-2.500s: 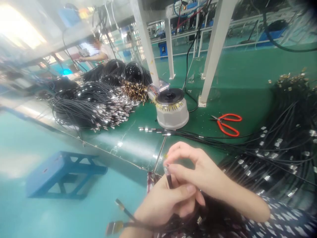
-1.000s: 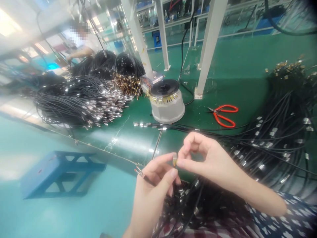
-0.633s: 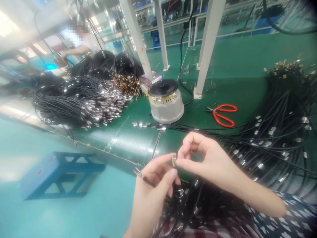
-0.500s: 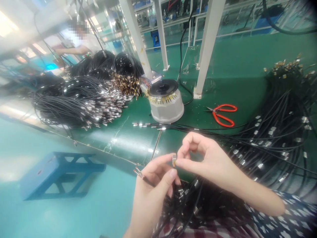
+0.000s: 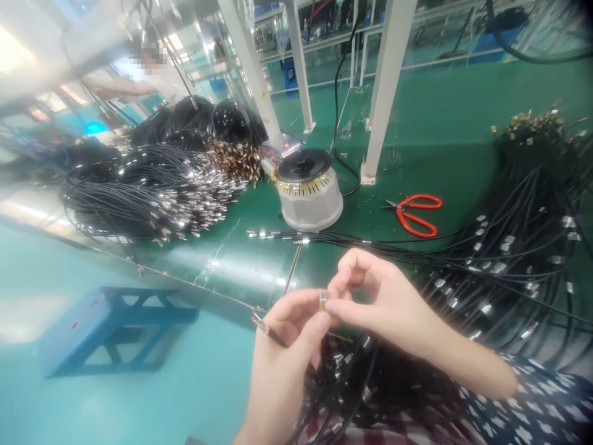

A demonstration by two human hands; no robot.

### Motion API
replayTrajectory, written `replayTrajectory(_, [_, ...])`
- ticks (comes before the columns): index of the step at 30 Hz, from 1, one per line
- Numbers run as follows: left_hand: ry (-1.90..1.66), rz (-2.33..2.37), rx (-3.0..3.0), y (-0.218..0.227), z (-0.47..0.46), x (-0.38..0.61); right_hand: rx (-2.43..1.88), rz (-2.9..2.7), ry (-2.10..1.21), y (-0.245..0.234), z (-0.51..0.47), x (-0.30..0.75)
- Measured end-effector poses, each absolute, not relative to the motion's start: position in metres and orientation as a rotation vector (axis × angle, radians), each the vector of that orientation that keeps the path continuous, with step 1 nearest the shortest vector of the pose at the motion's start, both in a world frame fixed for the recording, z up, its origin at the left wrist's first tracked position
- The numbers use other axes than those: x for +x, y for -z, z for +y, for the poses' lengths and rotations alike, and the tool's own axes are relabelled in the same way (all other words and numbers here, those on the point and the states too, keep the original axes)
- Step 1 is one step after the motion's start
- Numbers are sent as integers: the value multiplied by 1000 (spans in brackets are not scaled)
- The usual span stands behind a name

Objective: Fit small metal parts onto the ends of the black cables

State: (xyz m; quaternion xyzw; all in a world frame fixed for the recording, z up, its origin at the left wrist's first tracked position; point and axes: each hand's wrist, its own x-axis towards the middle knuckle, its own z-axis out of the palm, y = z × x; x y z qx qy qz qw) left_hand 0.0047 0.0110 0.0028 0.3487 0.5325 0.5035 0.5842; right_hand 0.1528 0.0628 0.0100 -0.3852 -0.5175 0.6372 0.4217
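Pinched between both hands' fingertips is a small metal connector (image 5: 323, 300) with a yellowish lower part. My left hand (image 5: 287, 352) grips it with thumb and index finger. A black cable (image 5: 277, 337) also runs through this hand, and its split, bare wire ends stick out past the knuckles. From the right, the thumb and index finger of my right hand (image 5: 384, 303) close on the connector; the other fingers are curled. Below the hands lies a pile of black cables (image 5: 370, 371) with metal ends, partly hidden by my wrists.
Ahead stands a white round dispenser (image 5: 310, 207) with a black top. Red-handled cutters (image 5: 417, 213) lie on the green table (image 5: 398, 161). Cable bundles (image 5: 152, 191) fill the left, more cables (image 5: 519, 210) the right. A blue stool (image 5: 92, 334) stands below; a person (image 5: 162, 80) sits far left.
My right fingertips have come closer to my left ones around the connector. The wire ends at my left hand have tilted slightly. The far person's arm has shifted.
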Motion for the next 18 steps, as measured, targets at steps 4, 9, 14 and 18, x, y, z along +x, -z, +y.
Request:
replayTrajectory(4, [-1231,1260,695,-2,13,7,-977,-1325,-1551,-12,59,152])
replayTrajectory(9, [-1223,1199,630,-4,16,8,-1009,-1326,-1526,-14,58,150])
replayTrajectory(14, [-1186,1192,638,-4,16,5,-1021,-1319,-1522,-14,58,151])
replayTrajectory(18, [-1182,1200,648,-4,18,5,-1013,-1336,-1515,-13,58,152])
